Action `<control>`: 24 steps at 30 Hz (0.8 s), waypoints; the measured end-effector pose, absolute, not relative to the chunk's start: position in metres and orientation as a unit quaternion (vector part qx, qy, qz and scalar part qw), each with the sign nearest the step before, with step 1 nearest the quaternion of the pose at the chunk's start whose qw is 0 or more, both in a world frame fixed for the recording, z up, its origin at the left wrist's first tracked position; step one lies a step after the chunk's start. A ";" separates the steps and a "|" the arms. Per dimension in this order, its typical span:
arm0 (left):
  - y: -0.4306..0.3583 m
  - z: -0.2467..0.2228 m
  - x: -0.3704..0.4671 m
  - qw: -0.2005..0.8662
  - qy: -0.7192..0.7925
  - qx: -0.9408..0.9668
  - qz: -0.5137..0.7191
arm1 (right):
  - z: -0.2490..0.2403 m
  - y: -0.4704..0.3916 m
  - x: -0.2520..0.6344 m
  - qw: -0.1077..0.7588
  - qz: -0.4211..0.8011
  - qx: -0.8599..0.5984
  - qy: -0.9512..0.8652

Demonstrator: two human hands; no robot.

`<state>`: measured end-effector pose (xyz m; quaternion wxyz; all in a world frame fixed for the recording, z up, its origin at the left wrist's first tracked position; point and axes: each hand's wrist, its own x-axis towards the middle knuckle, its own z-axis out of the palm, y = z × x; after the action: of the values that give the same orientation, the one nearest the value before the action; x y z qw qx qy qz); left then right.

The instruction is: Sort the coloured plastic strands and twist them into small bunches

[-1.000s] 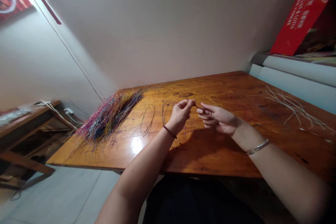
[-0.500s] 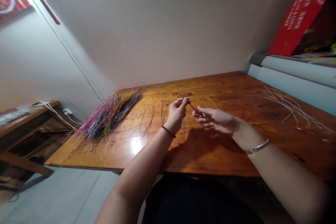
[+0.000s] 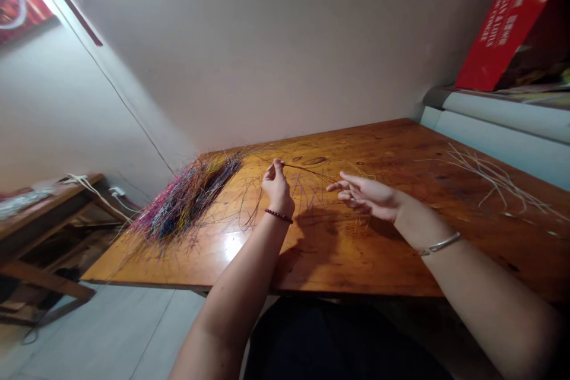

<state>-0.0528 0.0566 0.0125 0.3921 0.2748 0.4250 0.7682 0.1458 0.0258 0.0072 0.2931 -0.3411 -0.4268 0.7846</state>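
Over the middle of the wooden table (image 3: 249, 273), my left hand (image 3: 276, 186) pinches thin brown wires (image 3: 307, 170) between thumb and fingers. The wires stretch rightward to my right hand (image 3: 367, 195), whose thumb and fingers are apart, with the wire ends by its fingertips. Whether those ends rest on the fingers is too fine to tell. Purple strands (image 3: 307, 191) lie on the table between the hands. To the left is a large pile of colourful thin wires (image 3: 187, 199).
White strands (image 3: 490, 175) lie at the table's right. A red box (image 3: 499, 24) stands on a pale surface at the upper right. A wooden bench (image 3: 48, 208) with white cables is at the left. The wall borders the table's far edge.
My left hand has moved left, away from my right hand, and more of the brown wires shows between them. My right hand's fingers have opened and it has shifted slightly right.
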 end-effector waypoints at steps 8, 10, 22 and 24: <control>0.071 0.001 -0.062 0.323 0.448 0.246 0.797 | 0.008 0.029 0.152 0.351 0.685 -0.434 -0.468; 0.072 0.001 -0.064 0.322 0.454 0.231 0.798 | 0.008 0.031 0.155 0.389 0.631 -0.478 -0.471; 0.075 -0.003 -0.067 0.331 0.460 0.221 0.794 | 0.013 0.040 0.166 0.634 0.515 -0.420 -0.396; 0.075 -0.004 -0.068 0.332 0.457 0.221 0.795 | 0.016 0.042 0.173 0.658 0.523 -0.377 -0.390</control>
<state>-0.0679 0.0748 -0.0035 0.3321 0.2208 0.4571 0.7950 0.1730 0.0417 0.0161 0.6579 -0.3766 -0.3896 0.5230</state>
